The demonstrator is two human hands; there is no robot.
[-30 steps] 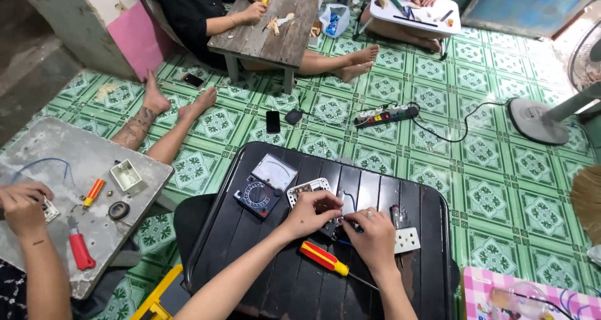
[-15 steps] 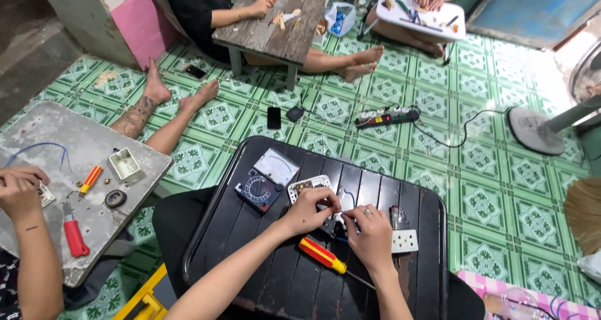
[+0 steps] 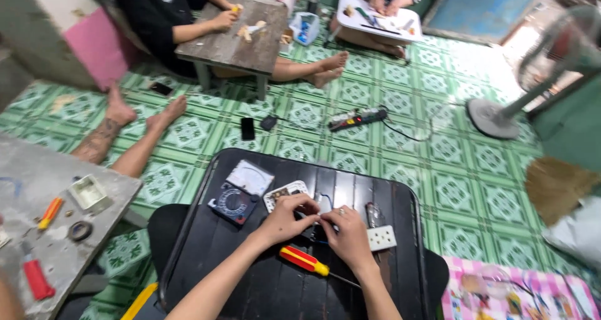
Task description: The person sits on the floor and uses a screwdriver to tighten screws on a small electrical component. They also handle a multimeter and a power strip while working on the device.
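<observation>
Pinching together over the middle of the black slatted plastic tabletop, the person's left hand and right hand meet at a small dark part with thin blue wire that lies between their fingertips. The left hand's thumb and forefinger close on the part from the left side, and the right hand, a ring on one finger, curls its fingers down on it from the right; both hands grasp it, though the part itself is mostly hidden under the fingers and its shape cannot be told. It sits at the meeting point of the two hands, equally near to each, directly ahead of the person.

Just under the right hand lies a red-and-yellow-handled screwdriver, its long axis running from upper left to lower right, handle toward the left forearm and thin shaft pointing away under the right wrist; the handle is nearer the left hand, the shaft nearer the right. A white square socket faceplate lies just beside the right hand on its outer side. A dark blue analogue multimeter with a white dial face rests beyond the left hand, and a white perforated plate lies just behind the left knuckles.
</observation>
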